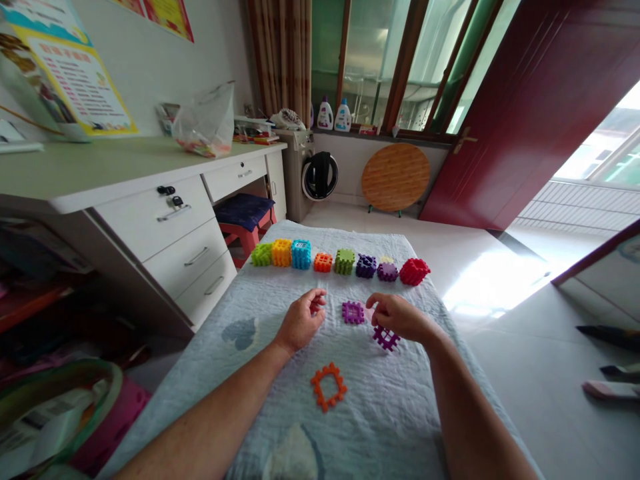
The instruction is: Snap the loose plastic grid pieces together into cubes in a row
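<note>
My left hand (pixel 302 321) hovers over the cloth with its fingers loosely bent and apart, nothing in it. To the right, my right hand (pixel 400 316) has its fingers curled down on a dark purple notched square panel (pixel 387 339), partly covering it. Between the hands lies a brighter purple notched panel (pixel 353 313), flat and apart from the left hand. Nearer to me, an orange notched square frame (pixel 342 389) rests on the cloth. Behind the hands stands a row of interlocking block stacks and cubes, among them a blue cube (pixel 301 255) and a red stack (pixel 415 272).
A pale blue cloth (pixel 280 407) covers the table. On the left stands a desk with white drawers (pixel 160 213), with a plastic bag (pixel 207 123) on top. A stool (pixel 246 215), a washing machine (pixel 299 175) and a round wooden tabletop (pixel 396 177) are beyond.
</note>
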`<state>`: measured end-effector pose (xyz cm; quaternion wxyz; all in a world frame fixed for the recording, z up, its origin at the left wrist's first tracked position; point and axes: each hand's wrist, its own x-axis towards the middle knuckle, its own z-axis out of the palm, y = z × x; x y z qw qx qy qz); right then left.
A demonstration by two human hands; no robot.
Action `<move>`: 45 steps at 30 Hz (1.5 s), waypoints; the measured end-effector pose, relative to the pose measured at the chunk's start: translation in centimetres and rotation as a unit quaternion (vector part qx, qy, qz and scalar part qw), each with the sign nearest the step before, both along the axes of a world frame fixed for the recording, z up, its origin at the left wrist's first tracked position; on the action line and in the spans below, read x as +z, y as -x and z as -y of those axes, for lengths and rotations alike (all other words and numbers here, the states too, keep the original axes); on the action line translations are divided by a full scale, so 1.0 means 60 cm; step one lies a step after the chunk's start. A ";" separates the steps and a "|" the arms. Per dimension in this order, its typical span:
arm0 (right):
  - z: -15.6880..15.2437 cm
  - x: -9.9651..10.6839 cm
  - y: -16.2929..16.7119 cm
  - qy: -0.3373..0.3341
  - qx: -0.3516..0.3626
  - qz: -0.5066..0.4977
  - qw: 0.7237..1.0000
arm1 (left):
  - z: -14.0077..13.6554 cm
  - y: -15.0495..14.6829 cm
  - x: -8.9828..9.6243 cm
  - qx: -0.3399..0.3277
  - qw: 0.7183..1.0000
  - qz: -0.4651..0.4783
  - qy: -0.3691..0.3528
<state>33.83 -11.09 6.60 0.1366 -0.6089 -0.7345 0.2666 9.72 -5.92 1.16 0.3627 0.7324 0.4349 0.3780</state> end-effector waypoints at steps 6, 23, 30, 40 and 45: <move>-0.024 -0.027 -0.014 -0.114 -0.051 0.059 0.990 | 0.000 0.001 0.000 -0.005 1.000 0.010 0.000; -0.003 -0.026 0.023 -0.123 -0.008 0.129 0.984 | 0.003 -0.001 0.005 -0.011 1.000 0.008 0.003; -0.028 -0.045 0.059 -0.181 0.008 0.104 0.978 | 0.006 -0.002 0.010 -0.018 1.000 0.011 0.003; -0.027 -0.042 0.048 -0.132 0.038 0.044 0.990 | 0.003 0.001 0.011 -0.021 1.000 0.009 -0.002; -0.028 -0.040 0.049 -0.112 0.044 0.023 0.993 | 0.004 0.010 0.025 -0.066 0.997 -0.033 0.002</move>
